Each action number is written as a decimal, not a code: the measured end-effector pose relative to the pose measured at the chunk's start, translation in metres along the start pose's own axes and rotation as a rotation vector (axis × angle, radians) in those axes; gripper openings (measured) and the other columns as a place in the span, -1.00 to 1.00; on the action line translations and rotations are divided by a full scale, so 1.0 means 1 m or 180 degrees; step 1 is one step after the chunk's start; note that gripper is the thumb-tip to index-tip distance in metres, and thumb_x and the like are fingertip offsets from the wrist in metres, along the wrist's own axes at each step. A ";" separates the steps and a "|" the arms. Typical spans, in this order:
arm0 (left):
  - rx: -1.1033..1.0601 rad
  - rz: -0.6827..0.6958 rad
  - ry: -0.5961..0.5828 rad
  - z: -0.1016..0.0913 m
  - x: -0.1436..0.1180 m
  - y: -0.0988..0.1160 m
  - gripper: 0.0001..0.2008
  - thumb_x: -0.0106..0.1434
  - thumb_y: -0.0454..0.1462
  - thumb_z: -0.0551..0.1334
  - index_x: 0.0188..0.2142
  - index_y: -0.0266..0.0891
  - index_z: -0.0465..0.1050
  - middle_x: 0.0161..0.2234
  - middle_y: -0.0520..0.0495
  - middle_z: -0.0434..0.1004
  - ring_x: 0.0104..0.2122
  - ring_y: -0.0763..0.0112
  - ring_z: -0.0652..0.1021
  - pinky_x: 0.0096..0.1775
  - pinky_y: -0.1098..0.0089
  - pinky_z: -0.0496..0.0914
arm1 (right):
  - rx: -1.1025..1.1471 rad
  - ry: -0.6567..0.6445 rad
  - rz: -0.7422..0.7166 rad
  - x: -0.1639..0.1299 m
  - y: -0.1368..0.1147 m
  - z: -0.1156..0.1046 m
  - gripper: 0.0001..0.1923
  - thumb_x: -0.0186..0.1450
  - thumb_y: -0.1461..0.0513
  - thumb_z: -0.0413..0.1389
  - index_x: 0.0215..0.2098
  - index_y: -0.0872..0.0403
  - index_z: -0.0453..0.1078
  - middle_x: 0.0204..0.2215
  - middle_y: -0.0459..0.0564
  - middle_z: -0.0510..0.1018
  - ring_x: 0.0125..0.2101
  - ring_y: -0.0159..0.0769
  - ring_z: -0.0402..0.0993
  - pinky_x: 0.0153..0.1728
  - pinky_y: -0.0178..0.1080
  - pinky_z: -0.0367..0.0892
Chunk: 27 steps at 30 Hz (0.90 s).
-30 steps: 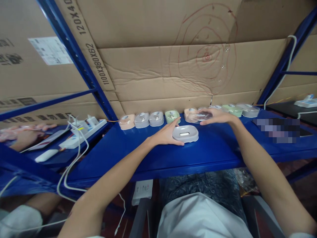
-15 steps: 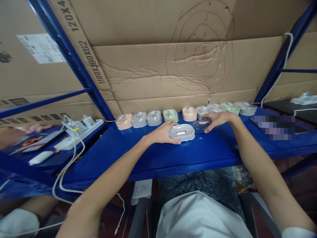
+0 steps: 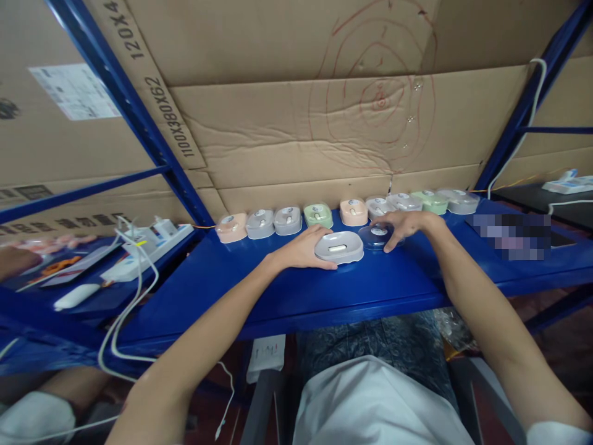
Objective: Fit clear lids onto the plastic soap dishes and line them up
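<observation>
My left hand grips the left end of a grey oval dish with a pale slot in its middle. Just right of the dish, my right hand holds a clear plastic lid by its edge, low over the table. Behind my hands runs a row of lidded boxes: a peach box, a grey box, a green box and a second peach box among several others. My right hand partly hides some of them.
The blue table is backed by a cardboard sheet. On the left lie a power strip and white cables. A blurred-out flat dark object lies at right. Another person's hand shows at far left.
My right hand has shifted slightly left with the clear lid, which now sits a little lower beside the dish. My left hand and the dish have hardly moved.
</observation>
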<state>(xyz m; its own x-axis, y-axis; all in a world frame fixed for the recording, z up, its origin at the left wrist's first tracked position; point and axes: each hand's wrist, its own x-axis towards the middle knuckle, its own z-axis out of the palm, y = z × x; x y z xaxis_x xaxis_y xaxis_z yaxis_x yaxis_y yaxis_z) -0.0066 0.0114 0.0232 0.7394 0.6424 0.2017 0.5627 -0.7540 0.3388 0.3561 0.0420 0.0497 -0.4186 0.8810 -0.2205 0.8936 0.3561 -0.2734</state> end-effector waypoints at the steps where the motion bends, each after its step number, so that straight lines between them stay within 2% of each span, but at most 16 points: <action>1: 0.0006 -0.0003 -0.0006 0.000 0.000 0.000 -0.04 0.08 0.25 0.51 0.32 -0.19 0.39 0.23 -0.28 0.45 0.25 -0.18 0.49 0.31 -0.06 0.35 | -0.0010 0.0010 -0.0002 0.000 0.000 0.000 0.16 -0.12 -0.13 0.56 0.42 -0.13 0.41 0.25 0.07 0.60 0.18 0.25 0.58 0.17 0.07 0.53; 6: 0.0025 0.0028 -0.0025 0.001 0.000 -0.001 0.00 0.09 0.26 0.51 0.35 -0.23 0.37 0.24 -0.32 0.44 0.25 -0.18 0.49 0.31 -0.07 0.36 | -0.0036 0.0061 0.0092 -0.002 0.000 -0.001 0.20 -0.15 -0.16 0.56 0.42 -0.10 0.41 0.29 0.12 0.57 0.21 0.29 0.55 0.21 0.11 0.51; 9: 0.0000 0.0090 0.0095 0.001 0.000 -0.003 0.02 0.10 0.27 0.49 0.36 -0.25 0.36 0.25 -0.35 0.44 0.27 -0.21 0.48 0.31 -0.12 0.36 | 0.0007 0.0137 0.0103 -0.003 -0.002 -0.002 0.22 -0.11 -0.22 0.54 0.45 -0.07 0.37 0.30 0.16 0.56 0.21 0.29 0.55 0.21 0.12 0.51; 11: -0.0032 0.0202 0.0314 0.001 0.002 -0.006 -0.16 0.31 0.26 0.34 0.33 -0.25 0.40 0.25 -0.36 0.47 0.27 -0.16 0.47 0.32 -0.12 0.35 | 0.0099 0.0197 0.0073 -0.004 -0.004 -0.002 0.23 -0.09 -0.27 0.51 0.44 -0.03 0.37 0.27 0.19 0.58 0.19 0.28 0.57 0.20 0.11 0.52; 13: -0.0018 0.0277 0.0682 0.001 0.005 -0.010 -0.38 0.55 0.16 0.06 0.27 -0.23 0.46 0.22 -0.31 0.52 0.26 -0.04 0.48 0.35 -0.10 0.33 | 0.0187 0.0261 0.0004 -0.005 -0.006 -0.002 0.19 -0.06 -0.34 0.46 0.41 0.00 0.41 0.24 0.21 0.61 0.18 0.27 0.58 0.20 0.10 0.51; 14: 0.0035 0.0280 0.0876 0.001 0.007 -0.014 -0.41 0.61 0.09 -0.07 0.26 -0.23 0.47 0.21 -0.29 0.54 0.26 0.01 0.47 0.36 -0.09 0.30 | 0.0217 0.0289 -0.0028 -0.005 -0.007 -0.002 0.17 -0.04 -0.37 0.43 0.38 0.00 0.44 0.23 0.20 0.62 0.18 0.27 0.58 0.21 0.10 0.51; 16: 0.0268 0.0189 0.1151 0.001 0.011 -0.022 -0.39 0.64 0.01 -0.19 0.28 -0.23 0.47 0.27 -0.26 0.52 0.33 0.04 0.40 0.42 -0.09 0.23 | 0.0256 0.0343 -0.0030 -0.005 -0.009 -0.001 0.10 0.01 -0.41 0.37 0.34 -0.01 0.48 0.21 0.20 0.63 0.18 0.28 0.58 0.22 0.13 0.50; 18: 0.0569 0.0006 0.1105 0.003 0.014 -0.031 -0.37 0.64 -0.01 -0.21 0.37 -0.24 0.40 0.42 -0.22 0.39 0.47 0.01 0.23 0.48 -0.11 0.10 | 0.0294 0.0394 0.0008 -0.005 -0.011 0.000 0.06 0.04 -0.43 0.33 0.30 -0.01 0.52 0.21 0.20 0.64 0.17 0.29 0.59 0.22 0.17 0.48; 21: 0.0948 -0.0286 0.0673 0.005 0.016 -0.042 -0.37 0.63 -0.02 -0.19 0.48 -0.19 0.26 0.55 -0.13 0.17 0.57 -0.06 0.02 0.52 -0.20 -0.08 | 0.0379 0.0443 -0.0073 -0.004 -0.013 0.002 0.00 0.07 -0.43 0.32 0.24 -0.01 0.57 0.18 0.20 0.65 0.14 0.28 0.60 0.20 0.18 0.49; 24: 0.1224 -0.0366 0.0500 0.004 0.015 -0.046 -0.38 0.62 -0.03 -0.16 0.51 -0.17 0.21 0.56 -0.10 0.14 0.58 -0.10 -0.02 0.52 -0.21 -0.15 | 0.0402 0.0552 -0.0319 -0.003 -0.016 0.004 -0.08 0.13 -0.39 0.31 0.21 0.01 0.59 0.14 0.20 0.68 0.09 0.22 0.62 0.14 0.13 0.51; 27: 0.1427 -0.0369 0.0577 0.001 0.012 -0.047 -0.41 0.61 -0.08 -0.12 0.47 -0.23 0.26 0.53 -0.16 0.22 0.56 -0.08 0.08 0.52 -0.17 -0.11 | 0.0360 0.0723 -0.0529 -0.003 -0.022 0.005 -0.16 0.18 -0.36 0.29 0.16 0.02 0.61 0.12 0.17 0.69 0.06 0.17 0.63 0.11 0.07 0.52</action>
<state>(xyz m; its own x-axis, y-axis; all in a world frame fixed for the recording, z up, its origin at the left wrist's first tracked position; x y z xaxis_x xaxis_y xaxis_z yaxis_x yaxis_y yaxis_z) -0.0235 0.0543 0.0089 0.6087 0.7089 0.3562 0.7704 -0.6354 -0.0521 0.3368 0.0298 0.0517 -0.4990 0.8653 0.0476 0.7868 0.4754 -0.3937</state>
